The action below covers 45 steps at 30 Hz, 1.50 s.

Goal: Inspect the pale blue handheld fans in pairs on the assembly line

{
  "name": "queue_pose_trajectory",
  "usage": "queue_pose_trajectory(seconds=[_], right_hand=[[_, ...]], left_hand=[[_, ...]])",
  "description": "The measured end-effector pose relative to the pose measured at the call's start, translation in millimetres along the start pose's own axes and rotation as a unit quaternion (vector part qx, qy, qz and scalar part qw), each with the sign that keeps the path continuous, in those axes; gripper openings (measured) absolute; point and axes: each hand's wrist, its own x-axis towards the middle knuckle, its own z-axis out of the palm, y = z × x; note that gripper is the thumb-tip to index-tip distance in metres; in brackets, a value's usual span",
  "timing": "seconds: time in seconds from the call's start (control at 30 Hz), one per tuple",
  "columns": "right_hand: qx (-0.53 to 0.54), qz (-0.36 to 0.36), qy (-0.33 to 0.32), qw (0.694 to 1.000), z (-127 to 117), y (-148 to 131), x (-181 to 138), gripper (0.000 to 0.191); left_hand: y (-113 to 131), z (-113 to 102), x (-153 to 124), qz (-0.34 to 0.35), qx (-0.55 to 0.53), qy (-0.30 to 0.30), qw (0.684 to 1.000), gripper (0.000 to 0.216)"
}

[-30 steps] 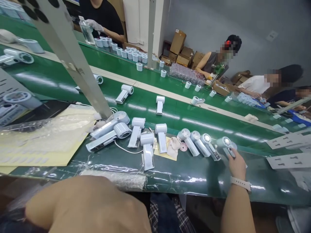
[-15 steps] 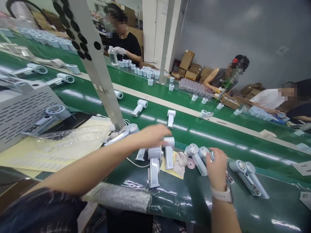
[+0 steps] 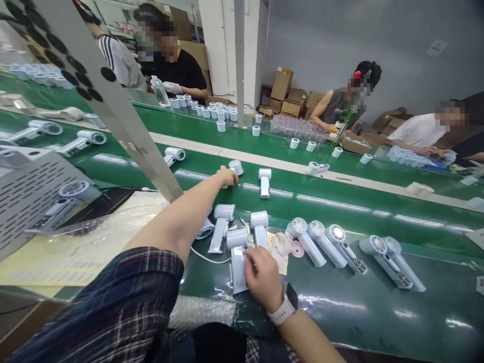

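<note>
My left hand (image 3: 228,176) is stretched out over the green belt, its fingers closed around the handle of a pale blue handheld fan (image 3: 235,167) whose round head sticks out to the right. Nearer to me, my right hand (image 3: 262,277) has curled fingers at the right edge of another handheld fan's handle (image 3: 237,262); the fingertips are partly hidden. Two more handheld fans, one to the left (image 3: 221,227) and one behind (image 3: 259,224), lie close by. A single fan (image 3: 265,182) lies on the belt to the right of my left hand.
Several handheld fans (image 3: 333,244) lie in a slanted row at right, beside a crumpled cloth (image 3: 281,249). A metal post (image 3: 124,121) stands at left, near a perforated white box (image 3: 34,191). Co-workers sit across the belt behind small pale cups (image 3: 221,126).
My left hand has reached forward onto the belt and taken hold of a fan, which shifted right. My right hand left the row at right and came to the fan in front of me.
</note>
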Motion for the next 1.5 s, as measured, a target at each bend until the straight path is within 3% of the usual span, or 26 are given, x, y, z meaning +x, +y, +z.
queue_pose_trajectory(seconds=[0.1, 0.2, 0.27, 0.33, 0.43, 0.6, 0.77, 0.83, 0.97, 1.03, 1.1, 1.23, 1.37, 1.43, 1.5], right_hand=[[-0.007, -0.023, -0.071, 0.997, 18.4, -6.0, -7.0, 0.029], [-0.032, -0.039, -0.097, 0.994, 23.7, 2.8, -10.8, 0.028], [-0.037, -0.052, -0.102, 0.993, 23.4, 9.8, -11.2, 0.024], [-0.038, -0.065, -0.107, 0.991, 22.5, 14.3, -10.9, 0.020], [-0.036, -0.078, -0.112, 0.990, 18.6, 16.3, -11.2, 0.019], [-0.068, -0.031, -0.095, 0.993, 2.1, 11.1, -2.3, 0.030], [-0.152, 0.002, -0.129, 0.980, 3.0, 6.9, 57.0, 0.029], [-0.185, -0.008, -0.161, 0.969, 13.2, 9.4, 88.4, 0.026], [-0.229, -0.024, -0.231, 0.945, 37.1, 19.8, 134.0, 0.014], [-0.235, -0.034, -0.257, 0.937, 44.6, 24.5, 145.2, 0.012], [-0.229, -0.048, -0.270, 0.934, 46.3, 26.4, 149.3, 0.013], [-0.191, -0.067, -0.234, 0.951, 28.6, 16.8, 125.5, 0.018], [-0.151, -0.024, -0.144, 0.978, -0.6, -2.8, 49.1, 0.029], [-0.037, 0.035, -0.099, 0.994, -11.4, -12.4, 9.7, 0.027], [0.083, 0.109, -0.091, 0.986, -18.2, -22.3, -15.5, 0.030]], left_hand=[[41.0, 46.2, 7.4, -0.023, 0.030, -0.003, 0.999, 0.041], [74.4, 92.9, 2.8, -0.035, 0.040, 0.001, 0.999, 0.066], [87.7, 113.9, -4.4, -0.039, 0.035, 0.004, 0.999, 0.082], [94.0, 121.9, -11.0, -0.044, 0.020, 0.006, 0.999, 0.089], [93.3, 110.8, -18.0, -0.038, -0.030, -0.010, 0.999, 0.087], [66.3, 56.7, -45.7, 0.033, -0.199, -0.081, 0.976, 0.063], [-8.2, -6.8, -128.0, 0.100, -0.344, -0.095, 0.929, 0.076], [-44.1, -24.4, -170.0, 0.151, -0.461, -0.106, 0.868, 0.080], [-92.4, -35.9, -235.7, 0.194, -0.573, -0.120, 0.787, 0.066], [-99.3, -36.0, -251.0, 0.202, -0.585, -0.111, 0.778, 0.065], [-98.3, -36.8, -256.4, 0.187, -0.572, -0.094, 0.793, 0.064], [-88.9, -37.4, -256.2, 0.165, -0.561, -0.071, 0.808, 0.071], [-77.9, -29.9, -253.9, 0.134, -0.605, -0.085, 0.780, 0.079], [-71.1, -24.2, -249.8, 0.130, -0.622, -0.099, 0.766, 0.087], [-63.9, -17.3, -243.8, 0.136, -0.650, -0.121, 0.737, 0.090]])
